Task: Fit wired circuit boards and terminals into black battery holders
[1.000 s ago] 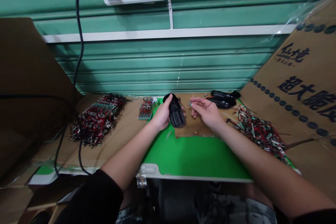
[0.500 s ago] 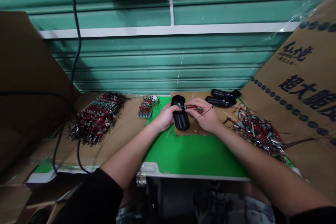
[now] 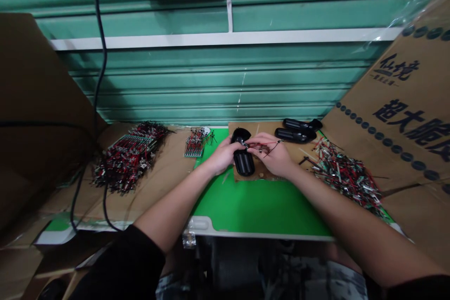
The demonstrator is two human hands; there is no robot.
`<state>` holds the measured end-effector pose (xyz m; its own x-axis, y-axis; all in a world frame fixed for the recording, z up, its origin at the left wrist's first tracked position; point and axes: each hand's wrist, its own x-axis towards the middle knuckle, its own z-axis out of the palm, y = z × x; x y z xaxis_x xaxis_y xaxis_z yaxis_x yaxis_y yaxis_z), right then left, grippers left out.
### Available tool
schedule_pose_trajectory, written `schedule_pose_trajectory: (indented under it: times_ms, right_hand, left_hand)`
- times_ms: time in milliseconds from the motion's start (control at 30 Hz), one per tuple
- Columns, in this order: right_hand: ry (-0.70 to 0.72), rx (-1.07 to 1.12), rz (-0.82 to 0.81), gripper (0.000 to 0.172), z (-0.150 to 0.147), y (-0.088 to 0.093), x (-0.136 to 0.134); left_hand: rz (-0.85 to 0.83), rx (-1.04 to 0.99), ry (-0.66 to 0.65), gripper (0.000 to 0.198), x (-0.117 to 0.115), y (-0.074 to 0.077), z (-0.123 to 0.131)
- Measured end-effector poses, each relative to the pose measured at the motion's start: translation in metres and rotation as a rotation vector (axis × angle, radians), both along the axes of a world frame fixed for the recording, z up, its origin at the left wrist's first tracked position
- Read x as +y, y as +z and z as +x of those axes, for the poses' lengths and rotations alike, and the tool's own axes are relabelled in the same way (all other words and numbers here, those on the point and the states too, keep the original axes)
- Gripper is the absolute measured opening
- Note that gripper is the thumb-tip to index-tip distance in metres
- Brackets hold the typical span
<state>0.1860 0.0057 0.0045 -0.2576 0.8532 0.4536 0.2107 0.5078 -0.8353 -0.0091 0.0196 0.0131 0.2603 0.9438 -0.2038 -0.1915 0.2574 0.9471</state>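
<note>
My left hand point(image 3: 224, 155) grips a black plastic housing point(image 3: 243, 163) from its left side, with the thumb laid across its narrow middle. The housing has a rounded, ribbed lower part and a wider top end. My right hand point(image 3: 272, 154) pinches a small wired circuit board point(image 3: 262, 145) against the housing's middle, its red and black wires trailing right over the fingers. The board itself is mostly hidden by the fingertips. Beneath both hands lies a piece of brown cardboard point(image 3: 262, 172) on the green tabletop point(image 3: 260, 206).
Two more black housings point(image 3: 296, 135) lie at the back right. A heap of wired boards point(image 3: 348, 178) sits to the right, a larger pile point(image 3: 128, 159) to the left, and a small panel of boards point(image 3: 193, 144) nearer the middle. Black cables point(image 3: 100, 56) hang at left. Cardboard walls point(image 3: 397, 103) flank the table.
The fingertips of both hands have drawn closer together over the housing's middle. The housing has tilted slightly, and the wires in my right hand have shifted a little left.
</note>
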Motion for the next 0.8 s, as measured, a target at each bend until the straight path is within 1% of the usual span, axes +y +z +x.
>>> schedule_pose_trajectory:
  times_ms: [233,367,433,500,600,667,800]
  right_hand:
    - [0.035,-0.031,-0.034,0.024,0.0043,0.0009,0.0039]
    - [0.030,-0.063,-0.016,0.021,0.0063,0.0038,0.0031]
    - [0.036,-0.043,-0.039,0.021,0.0061,0.0050,0.0011]
    - [0.048,0.030,-0.116,0.027,0.0053,0.0051,-0.0007]
    - [0.045,0.181,-0.329,0.038,0.0031,0.0028,-0.0011]
    - [0.046,0.222,-0.452,0.043,0.0015,0.0006,0.0000]
    - [0.100,0.187,-0.537,0.046,-0.0008,-0.0034,0.0021]
  left_hand:
    - [0.064,-0.002,-0.011,0.040,0.0002,-0.0038,0.0020]
    - [0.112,-0.003,-0.022,0.040,0.0012,-0.0050,0.0025]
    - [0.134,0.006,-0.032,0.039,0.0020,-0.0054,0.0017]
    - [0.151,0.020,-0.030,0.039,0.0025,-0.0057,0.0009]
    - [0.195,0.039,-0.012,0.042,0.0025,-0.0059,0.0010]
    - [0.259,0.058,-0.007,0.042,0.0020,-0.0054,0.0017]
    - [0.397,0.120,-0.020,0.036,0.0009,-0.0032,0.0022]
